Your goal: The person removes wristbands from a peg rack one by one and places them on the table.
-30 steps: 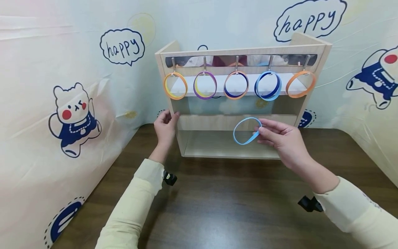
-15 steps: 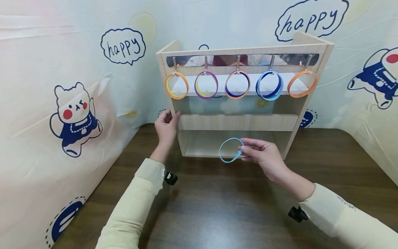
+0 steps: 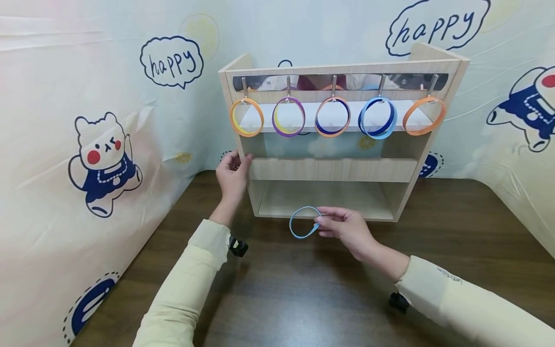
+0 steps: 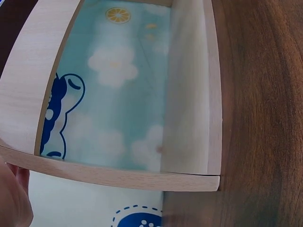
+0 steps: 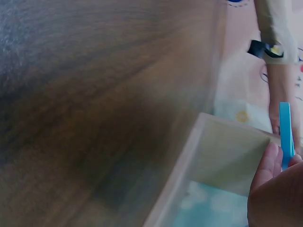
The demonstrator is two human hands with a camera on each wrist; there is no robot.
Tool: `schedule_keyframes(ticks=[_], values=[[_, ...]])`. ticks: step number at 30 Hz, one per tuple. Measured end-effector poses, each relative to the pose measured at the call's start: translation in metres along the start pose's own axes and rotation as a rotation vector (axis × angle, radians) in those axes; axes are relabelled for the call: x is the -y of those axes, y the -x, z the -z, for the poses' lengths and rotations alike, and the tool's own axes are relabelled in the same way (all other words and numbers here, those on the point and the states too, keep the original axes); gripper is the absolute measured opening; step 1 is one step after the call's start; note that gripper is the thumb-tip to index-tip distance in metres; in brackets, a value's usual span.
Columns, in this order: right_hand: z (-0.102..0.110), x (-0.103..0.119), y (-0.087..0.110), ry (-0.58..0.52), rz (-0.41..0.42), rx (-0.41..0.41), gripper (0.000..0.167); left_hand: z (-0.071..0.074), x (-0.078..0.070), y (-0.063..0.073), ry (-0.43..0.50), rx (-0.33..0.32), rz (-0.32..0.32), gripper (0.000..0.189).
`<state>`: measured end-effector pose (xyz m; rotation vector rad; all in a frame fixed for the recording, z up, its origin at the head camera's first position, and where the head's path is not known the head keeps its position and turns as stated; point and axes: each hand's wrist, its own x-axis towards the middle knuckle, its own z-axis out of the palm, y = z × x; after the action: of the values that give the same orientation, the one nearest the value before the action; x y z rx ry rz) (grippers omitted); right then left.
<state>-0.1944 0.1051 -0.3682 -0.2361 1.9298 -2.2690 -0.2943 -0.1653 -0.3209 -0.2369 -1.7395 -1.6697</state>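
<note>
My right hand (image 3: 349, 232) pinches a light-blue wristband (image 3: 316, 227) between thumb and fingers, low in front of the wooden rack (image 3: 334, 169). The right wrist view shows the same wristband (image 5: 285, 127) edge-on at the fingertips. My left hand (image 3: 231, 179) holds the rack's left side panel, thumb at the front edge; in the left wrist view only part of that hand (image 4: 14, 201) shows. Along the top, hooks carry a yellow-orange band (image 3: 231, 118), a purple band (image 3: 274, 118), an orange band with navy inside (image 3: 317, 120), light-blue and navy bands (image 3: 393, 118) and an orange band (image 3: 443, 115).
The rack stands at the back of a dark wood table (image 3: 295, 299), with a white shelf (image 3: 340, 115) behind the bands and a low compartment (image 3: 299, 200) beneath. A printed cloth (image 3: 108, 72) closes off the back and sides.
My right hand has carried the light-blue wristband down and to the left, away from the front of the rack. My left hand keeps its hold on the side panel.
</note>
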Motion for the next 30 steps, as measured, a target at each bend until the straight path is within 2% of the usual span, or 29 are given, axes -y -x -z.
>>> schedule_keyframes(ticks=[7,9,12,19,30], values=[[-0.009,-0.02,-0.013,0.037,-0.043,0.006,0.037,0.0,0.001,-0.002,0.008,-0.011,0.006,0.027],[-0.01,-0.025,-0.016,0.037,-0.06,0.004,0.036,0.0,-0.009,0.001,0.003,-0.001,0.002,0.026],[-0.013,-0.032,-0.019,0.046,-0.082,0.012,0.035,0.0,-0.015,0.003,-0.002,0.007,0.001,0.026],[-0.022,-0.044,-0.026,0.085,-0.118,0.031,0.035,0.0,-0.014,0.005,-0.006,0.006,0.023,0.025],[-0.029,-0.054,-0.034,0.111,-0.162,0.04,0.034,0.001,-0.01,0.002,-0.016,0.024,0.017,0.026]])
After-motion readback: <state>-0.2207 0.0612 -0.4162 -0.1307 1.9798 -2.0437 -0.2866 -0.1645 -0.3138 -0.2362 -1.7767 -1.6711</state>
